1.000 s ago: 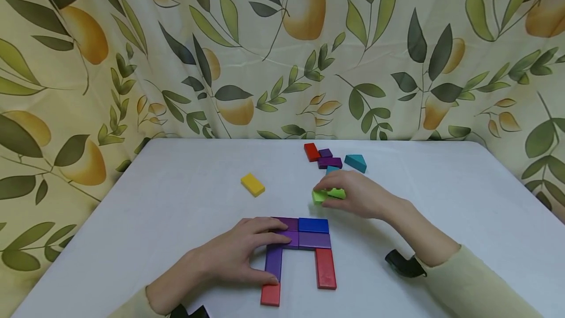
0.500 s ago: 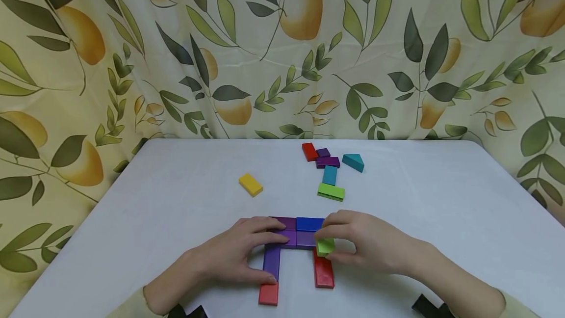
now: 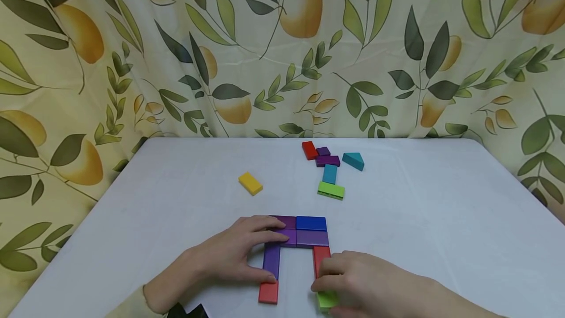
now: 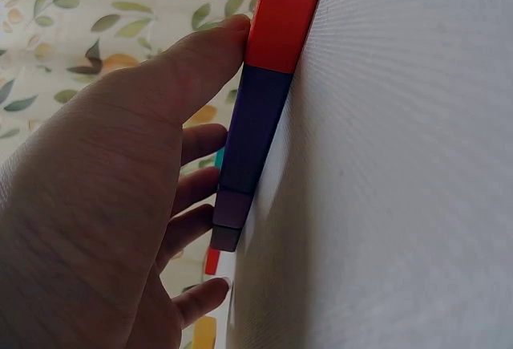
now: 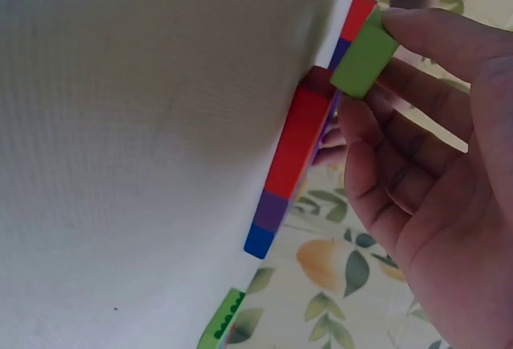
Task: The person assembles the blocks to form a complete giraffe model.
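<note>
Right hand (image 3: 366,283): my fingers pinch the small green block (image 3: 327,300).
Green block: at 6 o'clock of the red leg (image 3: 321,259), touching its near end.
Left hand (image 3: 229,256): my fingers lie flat on the purple leg (image 3: 271,260).

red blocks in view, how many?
3: far red block in the back cluster, right leg by the right hand, left foot. The hands may hide more.

Pale yellow-green sleeve (image 3: 132,305) with a black wrist strap (image 3: 187,311).
</note>
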{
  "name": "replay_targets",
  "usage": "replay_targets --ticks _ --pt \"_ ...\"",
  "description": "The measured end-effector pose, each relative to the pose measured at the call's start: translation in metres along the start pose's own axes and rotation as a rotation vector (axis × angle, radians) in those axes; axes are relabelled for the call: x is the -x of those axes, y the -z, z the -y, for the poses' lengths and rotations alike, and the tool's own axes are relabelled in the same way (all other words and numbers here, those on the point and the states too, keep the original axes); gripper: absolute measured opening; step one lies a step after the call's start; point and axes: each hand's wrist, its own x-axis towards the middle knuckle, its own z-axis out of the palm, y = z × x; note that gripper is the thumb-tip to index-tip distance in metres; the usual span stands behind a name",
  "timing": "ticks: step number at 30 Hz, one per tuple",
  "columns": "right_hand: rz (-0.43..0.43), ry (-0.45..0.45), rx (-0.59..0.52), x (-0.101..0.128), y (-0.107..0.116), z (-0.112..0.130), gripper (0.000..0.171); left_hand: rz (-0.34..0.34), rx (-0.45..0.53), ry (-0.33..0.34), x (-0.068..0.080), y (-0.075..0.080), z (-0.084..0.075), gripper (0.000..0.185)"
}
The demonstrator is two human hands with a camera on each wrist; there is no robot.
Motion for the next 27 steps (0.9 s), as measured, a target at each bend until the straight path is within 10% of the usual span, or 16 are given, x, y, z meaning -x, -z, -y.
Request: replay_targets --ticks 27 --pt "0.083 -0.051 0.053 -0.003 -0.012 -0.004 0.035 -0.002 0.007 -0.005 0.0 -0.001 0.001 0.067"
